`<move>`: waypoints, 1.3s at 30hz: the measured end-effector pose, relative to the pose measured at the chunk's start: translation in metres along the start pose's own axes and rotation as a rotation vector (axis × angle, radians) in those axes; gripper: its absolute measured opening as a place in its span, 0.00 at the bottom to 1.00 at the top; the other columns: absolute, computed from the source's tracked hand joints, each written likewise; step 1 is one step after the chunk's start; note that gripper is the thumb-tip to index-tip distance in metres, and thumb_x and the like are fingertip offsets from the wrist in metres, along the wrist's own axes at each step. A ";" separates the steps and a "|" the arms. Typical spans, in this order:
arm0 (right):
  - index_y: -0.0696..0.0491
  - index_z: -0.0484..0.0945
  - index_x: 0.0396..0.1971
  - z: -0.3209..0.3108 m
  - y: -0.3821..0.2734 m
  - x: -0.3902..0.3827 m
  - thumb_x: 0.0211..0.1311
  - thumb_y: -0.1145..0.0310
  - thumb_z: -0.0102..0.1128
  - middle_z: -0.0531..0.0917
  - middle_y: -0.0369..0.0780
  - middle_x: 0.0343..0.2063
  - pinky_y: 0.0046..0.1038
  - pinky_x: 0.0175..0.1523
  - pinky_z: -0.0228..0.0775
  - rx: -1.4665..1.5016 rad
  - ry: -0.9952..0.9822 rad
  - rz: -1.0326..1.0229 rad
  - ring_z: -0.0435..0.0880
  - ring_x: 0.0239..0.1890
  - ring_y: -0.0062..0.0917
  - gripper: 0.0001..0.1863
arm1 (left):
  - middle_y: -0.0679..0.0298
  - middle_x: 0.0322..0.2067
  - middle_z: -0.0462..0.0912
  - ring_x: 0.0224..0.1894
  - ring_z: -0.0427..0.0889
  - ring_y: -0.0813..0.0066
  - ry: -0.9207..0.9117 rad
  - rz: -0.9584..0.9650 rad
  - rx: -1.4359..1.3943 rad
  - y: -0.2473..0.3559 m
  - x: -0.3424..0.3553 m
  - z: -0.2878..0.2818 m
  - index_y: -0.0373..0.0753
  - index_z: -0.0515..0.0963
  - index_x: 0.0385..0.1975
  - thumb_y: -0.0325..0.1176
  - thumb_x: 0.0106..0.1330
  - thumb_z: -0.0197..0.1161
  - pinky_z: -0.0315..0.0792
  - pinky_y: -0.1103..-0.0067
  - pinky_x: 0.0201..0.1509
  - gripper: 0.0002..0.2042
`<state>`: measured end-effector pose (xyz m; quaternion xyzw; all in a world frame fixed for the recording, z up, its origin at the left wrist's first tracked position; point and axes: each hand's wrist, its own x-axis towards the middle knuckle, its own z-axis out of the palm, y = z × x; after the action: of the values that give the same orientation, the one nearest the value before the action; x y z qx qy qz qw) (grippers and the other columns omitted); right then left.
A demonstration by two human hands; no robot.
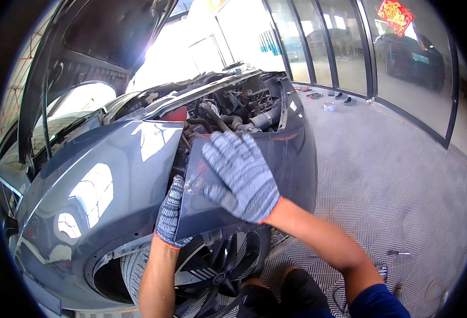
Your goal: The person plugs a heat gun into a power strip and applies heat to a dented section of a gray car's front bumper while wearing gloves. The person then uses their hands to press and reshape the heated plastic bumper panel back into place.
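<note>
A dark grey car bumper stands apart from the front fender, with a gap between them. My left hand, in a grey knit glove with an orange cuff, reaches into that gap and grips the bumper's side edge; some of its fingers are hidden. Against the bumper's outer face lies my right hand, in a matching glove, flat with its fingers stretched out. Its outline is slightly blurred. Below both hands is the front wheel, with dark spokes. The engine bay lies exposed behind the bumper.
The raised hood and its prop rod rise at the left. Glass doors line the back right. On the patterned floor are a white tub, dark shoes and a small metal tool.
</note>
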<state>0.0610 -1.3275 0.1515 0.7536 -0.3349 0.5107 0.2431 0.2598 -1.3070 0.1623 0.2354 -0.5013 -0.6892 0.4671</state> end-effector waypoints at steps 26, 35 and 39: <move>0.53 0.64 0.59 -0.006 -0.013 -0.002 0.58 0.46 0.51 0.67 0.49 0.57 0.44 0.67 0.46 0.162 -0.061 -0.055 0.63 0.61 0.43 0.35 | 0.52 0.48 0.76 0.49 0.77 0.62 -0.019 0.056 -0.163 -0.001 0.004 -0.014 0.33 0.69 0.53 0.38 0.67 0.50 0.72 0.68 0.54 0.19; 0.54 0.66 0.58 0.004 0.026 0.059 0.48 0.37 0.57 0.70 0.50 0.55 0.40 0.66 0.51 0.264 -0.347 0.154 0.67 0.59 0.44 0.43 | 0.55 0.42 0.81 0.42 0.81 0.67 0.192 0.110 0.000 -0.004 0.011 -0.038 0.31 0.76 0.45 0.33 0.56 0.63 0.76 0.74 0.47 0.17; 0.53 0.67 0.58 0.001 0.021 0.059 0.48 0.34 0.55 0.70 0.50 0.55 0.40 0.66 0.52 0.227 -0.383 0.164 0.67 0.59 0.44 0.44 | 0.54 0.41 0.81 0.41 0.81 0.68 0.103 0.119 -0.007 -0.004 0.014 -0.051 0.30 0.76 0.45 0.32 0.57 0.62 0.76 0.77 0.48 0.17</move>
<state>0.0606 -1.3575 0.2071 0.8297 -0.3752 0.4107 0.0466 0.2921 -1.3434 0.1406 0.2386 -0.4873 -0.6491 0.5332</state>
